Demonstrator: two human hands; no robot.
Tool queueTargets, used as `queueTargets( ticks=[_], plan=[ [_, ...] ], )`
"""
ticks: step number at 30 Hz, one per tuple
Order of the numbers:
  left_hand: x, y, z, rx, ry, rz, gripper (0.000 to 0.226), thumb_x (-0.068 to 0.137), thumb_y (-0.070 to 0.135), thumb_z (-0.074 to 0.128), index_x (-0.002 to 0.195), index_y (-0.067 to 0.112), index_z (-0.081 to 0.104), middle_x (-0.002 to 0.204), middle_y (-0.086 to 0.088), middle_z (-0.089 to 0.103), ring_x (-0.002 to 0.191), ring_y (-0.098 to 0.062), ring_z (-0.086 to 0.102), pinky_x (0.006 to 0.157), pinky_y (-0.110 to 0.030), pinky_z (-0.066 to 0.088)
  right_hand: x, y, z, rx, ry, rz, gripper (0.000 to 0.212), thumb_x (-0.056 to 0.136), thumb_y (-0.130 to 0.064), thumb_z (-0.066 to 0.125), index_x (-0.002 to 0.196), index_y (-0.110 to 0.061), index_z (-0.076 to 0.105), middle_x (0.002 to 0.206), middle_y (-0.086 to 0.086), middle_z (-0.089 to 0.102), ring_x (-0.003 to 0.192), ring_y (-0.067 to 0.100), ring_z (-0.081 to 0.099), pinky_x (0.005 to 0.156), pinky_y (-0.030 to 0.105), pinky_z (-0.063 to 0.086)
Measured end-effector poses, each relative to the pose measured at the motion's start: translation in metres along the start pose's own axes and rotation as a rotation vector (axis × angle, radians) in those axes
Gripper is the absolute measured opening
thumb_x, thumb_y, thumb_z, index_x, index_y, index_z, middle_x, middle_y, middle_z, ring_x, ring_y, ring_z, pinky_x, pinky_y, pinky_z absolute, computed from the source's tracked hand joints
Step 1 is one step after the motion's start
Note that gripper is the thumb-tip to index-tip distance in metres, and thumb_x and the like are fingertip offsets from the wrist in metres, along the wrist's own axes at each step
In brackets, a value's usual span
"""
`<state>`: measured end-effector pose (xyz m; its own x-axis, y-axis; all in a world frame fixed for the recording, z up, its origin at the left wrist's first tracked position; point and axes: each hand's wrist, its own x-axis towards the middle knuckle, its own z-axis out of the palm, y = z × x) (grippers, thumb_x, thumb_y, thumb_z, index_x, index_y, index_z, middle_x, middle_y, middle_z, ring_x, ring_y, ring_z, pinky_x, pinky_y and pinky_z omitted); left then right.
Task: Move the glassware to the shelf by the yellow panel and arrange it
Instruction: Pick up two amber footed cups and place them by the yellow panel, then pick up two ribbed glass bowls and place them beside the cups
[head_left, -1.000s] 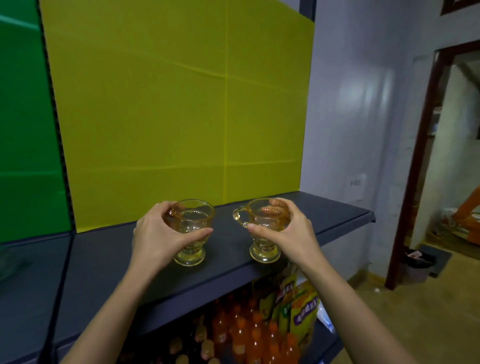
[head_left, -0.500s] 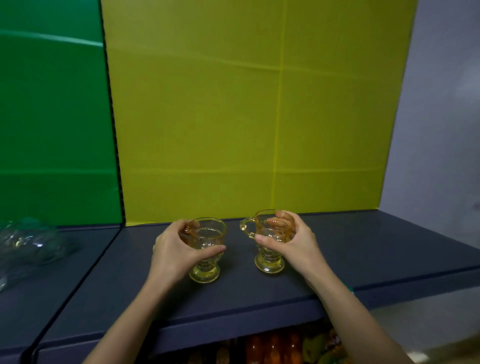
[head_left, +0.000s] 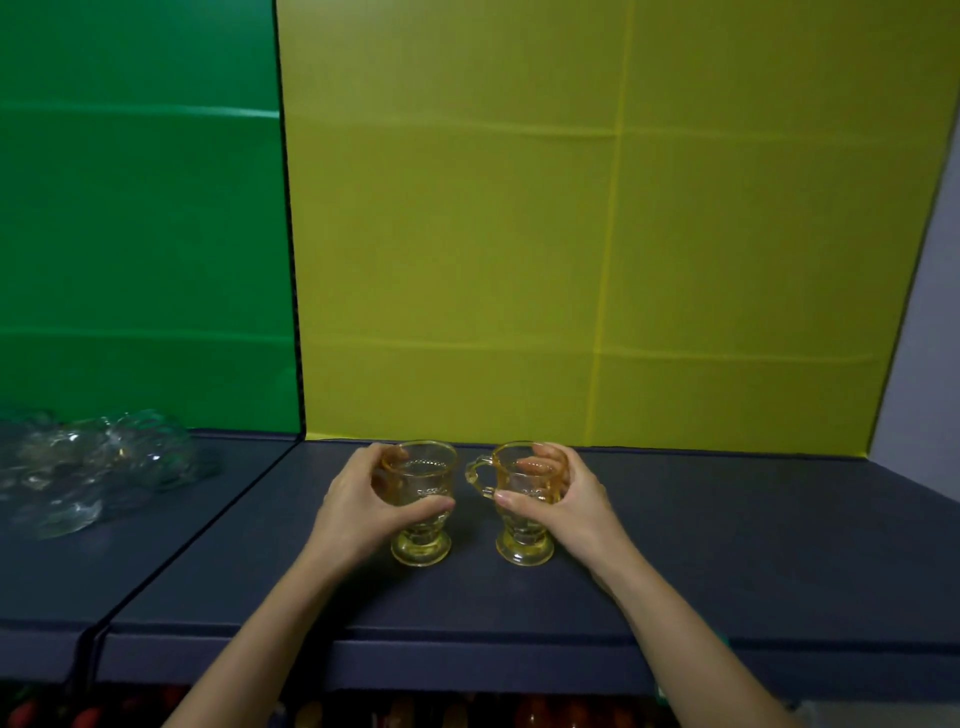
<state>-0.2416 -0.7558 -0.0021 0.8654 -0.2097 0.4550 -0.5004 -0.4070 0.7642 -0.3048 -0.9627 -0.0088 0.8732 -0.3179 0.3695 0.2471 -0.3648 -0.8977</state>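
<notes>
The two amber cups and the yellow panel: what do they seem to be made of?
The left cup and the right cup look like pressed amber glass: see-through, glossy, with raised patterns. The yellow panel looks like matte corrugated sheet, card or plastic, by its ribs and fold creases.

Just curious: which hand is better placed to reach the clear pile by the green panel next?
Likely the left hand: gripping the left cup, it is nearer the clear pile than the right hand on the right cup.
</notes>
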Motion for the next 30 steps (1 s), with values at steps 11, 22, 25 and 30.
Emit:
queueTargets(
  ticks=[11, 22, 25, 30],
  plan=[
    [-0.027, 0.012, -0.026, 0.089, 0.079, 0.026, 0.087, 0.063, 0.069, 0.055, 0.133, 0.021, 0.038, 0.136, 0.005, 0.041, 0.123, -0.011, 0.040, 0.106, -0.037, 0.034, -0.016, -0.040, -0.022, -0.272, 0.088, -0.225, 0.083, 0.065, -0.049, 0.074, 0.135, -0.027, 0.035, 0.143, -0.006, 0.037, 0.131, 0.011, 0.032, 0.100, 0.021, 0.023],
    [-0.097, -0.009, -0.133, 0.832, 0.376, 0.046, 0.029, 0.088, 0.041, 0.050, 0.103, 0.017, 0.058, 0.109, 0.004, 0.063, 0.108, -0.018, 0.054, 0.077, -0.034, 0.045, -0.045, -0.098, 0.090, -0.405, -0.257, -0.687, 0.024, 0.084, -0.034, 0.058, 0.107, -0.027, 0.059, 0.109, -0.011, 0.062, 0.103, 0.008, 0.054, 0.088, 0.026, 0.040],
    [-0.122, -0.023, -0.171, 0.899, 0.384, -0.018, 0.029, 0.087, 0.042, 0.050, 0.101, 0.017, 0.058, 0.108, 0.003, 0.063, 0.107, -0.019, 0.054, 0.077, -0.034, 0.046, -0.054, -0.103, 0.137, -0.400, -0.383, -0.696, 0.023, 0.085, -0.036, 0.056, 0.107, -0.029, 0.059, 0.110, -0.012, 0.062, 0.107, 0.008, 0.054, 0.092, 0.029, 0.043],
    [-0.159, -0.052, -0.245, 0.944, 0.429, -0.081, 0.030, 0.087, 0.042, 0.051, 0.103, 0.018, 0.059, 0.106, 0.004, 0.063, 0.103, -0.016, 0.056, 0.069, -0.029, 0.045, -0.072, -0.121, 0.218, -0.356, -0.503, -0.708, 0.026, 0.085, -0.039, 0.056, 0.109, -0.029, 0.058, 0.115, -0.013, 0.061, 0.109, 0.007, 0.054, 0.091, 0.030, 0.047]
  ],
)
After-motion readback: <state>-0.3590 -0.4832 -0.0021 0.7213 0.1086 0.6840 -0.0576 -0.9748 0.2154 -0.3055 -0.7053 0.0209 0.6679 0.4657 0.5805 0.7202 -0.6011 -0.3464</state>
